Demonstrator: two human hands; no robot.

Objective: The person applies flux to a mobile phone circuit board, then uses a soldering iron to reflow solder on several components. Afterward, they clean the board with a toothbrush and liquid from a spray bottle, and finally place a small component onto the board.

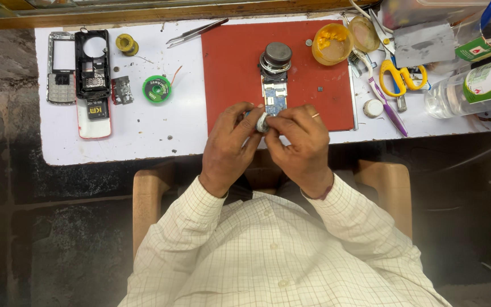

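1. Where the white bench [143, 136] begins at the left, a silver keypad frame [61, 68], a black phone housing [92, 63] and a white back cover [94, 122] lie side by side; a stray elbow or sleeve could sweep them off the near edge.
2. Just right of them sit a small metal part [122, 90], a yellow spool [126, 44] and a green wire reel [157, 88], all light enough to roll if knocked. Tweezers [196, 31] lie further back.
3. On the red mat [228, 62], the left hand [229, 149] and right hand [300, 145] meet at its near edge, fingers pinched closed together on a small whitish object [262, 122]; what it is I cannot tell. It could slip from so tight a pinch and drop into the lap.
4. Touching the fingertips, a blue circuit board [275, 98] lies under a round magnifier [276, 57]. A hard push could shift or scratch the board.
5. To the right, an open orange jar [332, 42], scissors [402, 77] and a plastic bottle [473, 88] on its side crowd the bench; the jar could spill if bumped.
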